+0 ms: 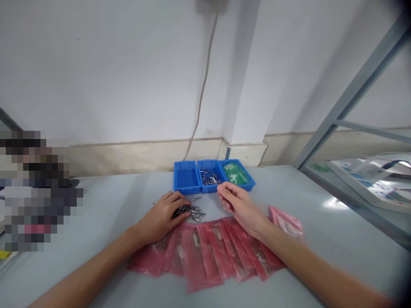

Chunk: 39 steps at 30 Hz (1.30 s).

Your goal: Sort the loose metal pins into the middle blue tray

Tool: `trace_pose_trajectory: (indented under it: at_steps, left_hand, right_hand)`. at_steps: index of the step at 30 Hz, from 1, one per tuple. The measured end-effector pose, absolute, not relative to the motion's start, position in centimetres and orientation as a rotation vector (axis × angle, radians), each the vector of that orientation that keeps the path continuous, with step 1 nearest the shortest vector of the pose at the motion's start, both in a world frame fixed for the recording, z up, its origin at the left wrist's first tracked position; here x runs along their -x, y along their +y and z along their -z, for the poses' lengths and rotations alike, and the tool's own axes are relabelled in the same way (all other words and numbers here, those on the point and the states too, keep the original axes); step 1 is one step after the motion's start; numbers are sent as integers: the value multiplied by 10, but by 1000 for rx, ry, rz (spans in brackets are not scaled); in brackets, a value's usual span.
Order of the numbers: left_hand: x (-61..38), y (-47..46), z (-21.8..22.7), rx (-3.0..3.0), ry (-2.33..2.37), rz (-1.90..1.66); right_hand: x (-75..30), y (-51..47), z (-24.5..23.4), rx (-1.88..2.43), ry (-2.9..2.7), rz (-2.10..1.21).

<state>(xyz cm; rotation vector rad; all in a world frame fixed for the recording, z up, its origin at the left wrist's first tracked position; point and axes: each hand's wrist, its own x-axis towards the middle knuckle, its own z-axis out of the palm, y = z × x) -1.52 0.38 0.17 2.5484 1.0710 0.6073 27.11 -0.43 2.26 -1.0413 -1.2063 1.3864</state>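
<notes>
My desk (pixel 109 201) carries everything, and the broadest thing on it is the fanned row of pink plastic bags (pixel 201 265) nearest me; they overlap, so I should lift over them rather than drag a wrist across. Beyond them stand, side by side, the left blue bin (pixel 187 191), the middle blue bin (pixel 208 188) with loose metal pins (pixel 209 178) inside, and the right blue bin (pixel 247 187) with green packets (pixel 236 172). Between bags and bins lies the heap of slim metal pins (pixel 192 211), partly under my left hand (pixel 165 216). To handle it well, I'd spread it thin and take each pin by one end, since crossed ones will likely snag.

My left forearm (pixel 105 256) slants in from the lower left, palm down, fingers relaxed and parted over the heap, clenching nothing I can see. My right forearm (pixel 305 267) reaches across the bags; the right hand (pixel 242 207) is near the bins, fingers curled, thumb by the forefinger. Whether they pinch a pin, I cannot tell.
</notes>
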Motion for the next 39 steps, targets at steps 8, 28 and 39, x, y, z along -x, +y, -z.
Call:
trace_pose_trajectory:
  at_steps: [8, 28, 39]
  left_hand:
    - [15, 4, 1, -2555, 1066, -619]
    - [14, 3, 1, -2571, 1057, -662]
    - [14, 4, 2, -2564, 1064, -659]
  right_hand:
    - [-272, 4, -21, 1071, -1159, -1319]
    - [-262, -13, -11, 1178, -2334, -564]
    - [-265, -12, -10, 1161, -2272, -488]
